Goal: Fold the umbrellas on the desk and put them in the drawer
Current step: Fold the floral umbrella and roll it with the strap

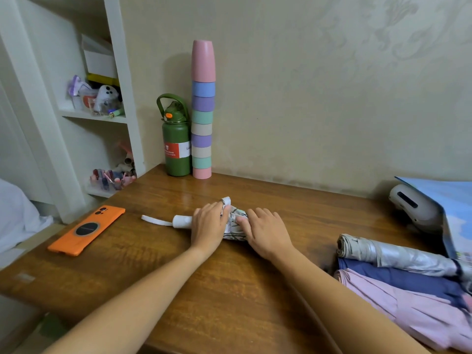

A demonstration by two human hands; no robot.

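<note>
Rolling the small patterned umbrella (236,226) tight at the middle of the worktop (229,302), its white handle (181,222) and wrist strap (155,221) pointing left toward the orange phone (85,229). Pressing down with the left hand (208,226) near the handle end, fingers curled round the canopy and pinching what looks like the closing tab (226,201) sticking up by the fingertips. Bearing on the cloth with the right hand (265,232) just beside it, fingers mostly straight and spread, thumb tucked against the folds — flat pressure, not a grip.

Judging the step in hand as wrapping and fastening the canopy. Doing it well probably means keeping the right palm pinning the pleats so nothing springs loose, drawing the tab snugly around the roll with the left, and fixing it before easing off the pressure. Rolling in one direction only, smoothing toward the tip, likely giving a slimmer bundle for the drawer. Risking a bulge if the tab gets pulled across loose cloth.

Waiting at the right edge — three more umbrellas, silver (398,256), navy (398,277) and pink (408,305), lying side by side and touching; the silver rolled, the pink looking loose. Not seeing any drawer from here. Standing well back against the wall, a green bottle (176,146) touching a stack of pastel cups (203,111), clear of the work.
</note>
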